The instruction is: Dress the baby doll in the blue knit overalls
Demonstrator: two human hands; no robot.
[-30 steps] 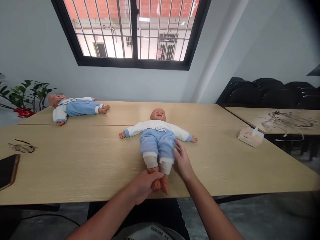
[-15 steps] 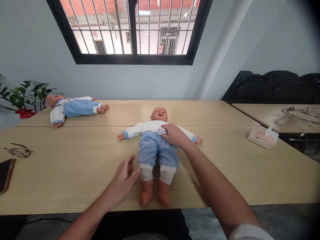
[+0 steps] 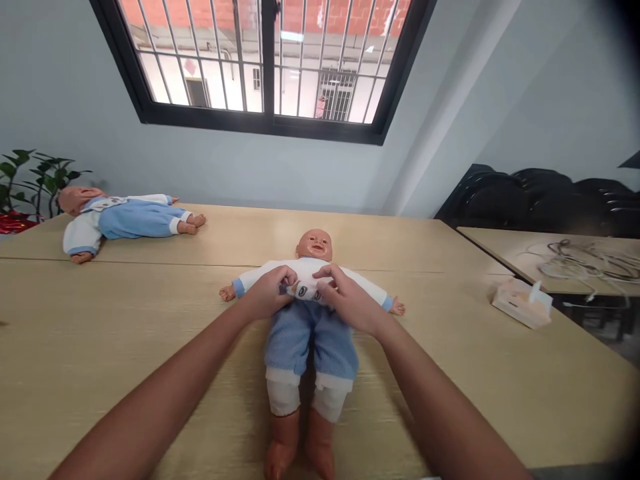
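A baby doll (image 3: 309, 333) in a white top and blue trousers lies face up on the wooden table (image 3: 125, 333), feet toward me. My left hand (image 3: 273, 291) and my right hand (image 3: 345, 297) both rest on its chest. Their fingers pinch the lower edge of the white top (image 3: 306, 288) from either side, at the printed patch. A second doll (image 3: 120, 217) in the same clothes lies on its back at the far left of the table, away from both hands.
A tissue box (image 3: 523, 303) sits near the table's right edge. Another table (image 3: 505, 243) at the right carries tangled cables (image 3: 585, 263), with black chairs (image 3: 545, 193) behind it. A potted plant (image 3: 30, 177) stands at the far left under the barred window.
My left hand let go of the doll's feet and moved up to its chest. My right hand went from the doll's leg to the chest too. Now both pinch the top.
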